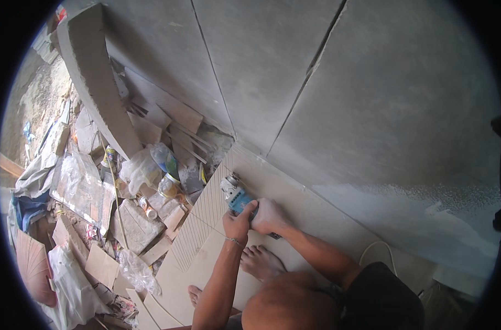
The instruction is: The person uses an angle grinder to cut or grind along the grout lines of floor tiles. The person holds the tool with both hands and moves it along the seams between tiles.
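Observation:
A blue angle grinder with a silver metal head lies low over a large beige slab. My left hand is closed on the near side of its blue body, thumb along the top. Wrapped round the body farther back is my right hand, the knuckles up. The grinder's head points up and left, close to the slab's striped left margin, where thin parallel lines run across the surface. Whether the disc touches the slab cannot be made out. A dark rear end of the tool shows below my right hand.
Left of the slab lies a heap of broken tiles, plastic bags and cans. A tall curved board leans over it. The grey wall rises on the right. My bare foot rests on the slab; a pale cable loops behind.

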`<state>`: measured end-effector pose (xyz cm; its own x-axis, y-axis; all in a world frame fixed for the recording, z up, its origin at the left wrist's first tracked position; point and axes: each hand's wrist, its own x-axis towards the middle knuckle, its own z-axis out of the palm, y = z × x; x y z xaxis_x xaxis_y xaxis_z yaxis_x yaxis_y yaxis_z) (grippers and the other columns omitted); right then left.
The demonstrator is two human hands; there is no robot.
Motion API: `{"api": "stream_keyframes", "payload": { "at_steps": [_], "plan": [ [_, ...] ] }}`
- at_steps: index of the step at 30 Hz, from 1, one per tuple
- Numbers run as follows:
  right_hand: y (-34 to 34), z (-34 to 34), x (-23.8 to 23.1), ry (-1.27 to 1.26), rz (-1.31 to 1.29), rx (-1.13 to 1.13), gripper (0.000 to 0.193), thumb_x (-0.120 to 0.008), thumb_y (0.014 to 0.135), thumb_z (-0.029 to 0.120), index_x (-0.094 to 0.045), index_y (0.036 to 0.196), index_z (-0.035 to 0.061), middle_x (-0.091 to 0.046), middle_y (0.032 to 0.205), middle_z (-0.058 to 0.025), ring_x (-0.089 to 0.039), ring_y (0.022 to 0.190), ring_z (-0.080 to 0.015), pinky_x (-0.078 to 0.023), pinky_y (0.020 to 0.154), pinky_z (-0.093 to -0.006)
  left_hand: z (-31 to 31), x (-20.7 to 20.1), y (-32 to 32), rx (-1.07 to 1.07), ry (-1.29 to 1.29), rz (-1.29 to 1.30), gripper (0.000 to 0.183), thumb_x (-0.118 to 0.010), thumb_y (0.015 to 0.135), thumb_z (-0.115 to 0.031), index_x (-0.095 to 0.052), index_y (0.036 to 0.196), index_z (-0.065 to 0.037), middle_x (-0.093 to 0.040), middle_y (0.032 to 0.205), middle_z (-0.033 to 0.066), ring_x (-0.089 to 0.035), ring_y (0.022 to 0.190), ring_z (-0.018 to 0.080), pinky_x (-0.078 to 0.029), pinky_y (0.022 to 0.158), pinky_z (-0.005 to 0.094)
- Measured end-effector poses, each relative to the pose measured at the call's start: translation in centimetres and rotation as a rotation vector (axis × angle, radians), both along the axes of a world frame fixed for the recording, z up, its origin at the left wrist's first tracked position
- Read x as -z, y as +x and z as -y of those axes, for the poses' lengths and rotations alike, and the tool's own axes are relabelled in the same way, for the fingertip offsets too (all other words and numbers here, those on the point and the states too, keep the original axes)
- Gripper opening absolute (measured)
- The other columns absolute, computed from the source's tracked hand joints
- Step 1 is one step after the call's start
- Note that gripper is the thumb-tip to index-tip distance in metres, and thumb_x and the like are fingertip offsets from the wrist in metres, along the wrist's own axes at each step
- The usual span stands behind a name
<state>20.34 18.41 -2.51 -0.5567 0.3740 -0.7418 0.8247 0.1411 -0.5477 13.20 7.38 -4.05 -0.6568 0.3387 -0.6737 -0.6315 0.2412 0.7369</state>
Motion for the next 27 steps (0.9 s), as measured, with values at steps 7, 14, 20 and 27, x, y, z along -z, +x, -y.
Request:
{"api": "stream_keyframes", "payload": {
  "at_steps": [7, 14, 20, 27],
  "plan": [
    [0.3, 0.5, 0.5, 0.096, -0.032, 0.026, 0.047, -0.084, 0.072, 0.029, -0.075, 0.105, -0.0028, -0.076, 0.098, -0.0302, -0.077, 0.097, -0.0438, -0.061, 0.080, -0.0470, -0.1, -0.4, 0.3, 0.025, -0.013, 0.025, 0.030, -0.091, 0.083, -0.018, -0.073, 0.096, 0.002, -0.073, 0.088, 0.0056, -0.065, 0.072, 0.0133, -0.051, 0.066, 0.0286],
    [0.5, 0.5, 1.4, -0.002, -0.008, 0.027, 0.071, -0.089, 0.071, 0.037, -0.067, 0.121, -0.0073, -0.074, 0.115, -0.0320, -0.075, 0.109, -0.0441, -0.062, 0.088, -0.0477, 0.2, -0.1, 0.2, 0.039, -0.058, 0.034, 0.030, -0.091, 0.083, -0.017, -0.072, 0.097, 0.002, -0.072, 0.088, 0.0048, -0.065, 0.072, 0.0131, -0.051, 0.066, 0.0285],
    [0.6, 0.9, 1.1, 0.079, -0.050, 0.074, 0.045, -0.086, 0.073, 0.026, -0.075, 0.105, -0.0031, -0.076, 0.097, -0.0306, -0.077, 0.098, -0.0432, -0.060, 0.080, -0.0465, 0.0, -0.2, 0.4, 0.020, -0.025, 0.030, 0.029, -0.091, 0.084, -0.016, -0.072, 0.097, 0.002, -0.072, 0.087, 0.0047, -0.064, 0.071, 0.0128, -0.050, 0.064, 0.0277],
    [0.7, 0.4, 0.6, 0.043, -0.076, 0.028, 0.064, -0.089, 0.069, 0.034, -0.070, 0.112, -0.0091, -0.075, 0.107, -0.0324, -0.075, 0.106, -0.0440, -0.061, 0.088, -0.0472, 0.0, -0.4, 0.6, 0.008, -0.042, 0.030, 0.027, -0.090, 0.084, -0.015, -0.073, 0.094, 0.002, -0.071, 0.084, 0.0044, -0.063, 0.069, 0.0120, -0.048, 0.062, 0.0274]
  ]
}}
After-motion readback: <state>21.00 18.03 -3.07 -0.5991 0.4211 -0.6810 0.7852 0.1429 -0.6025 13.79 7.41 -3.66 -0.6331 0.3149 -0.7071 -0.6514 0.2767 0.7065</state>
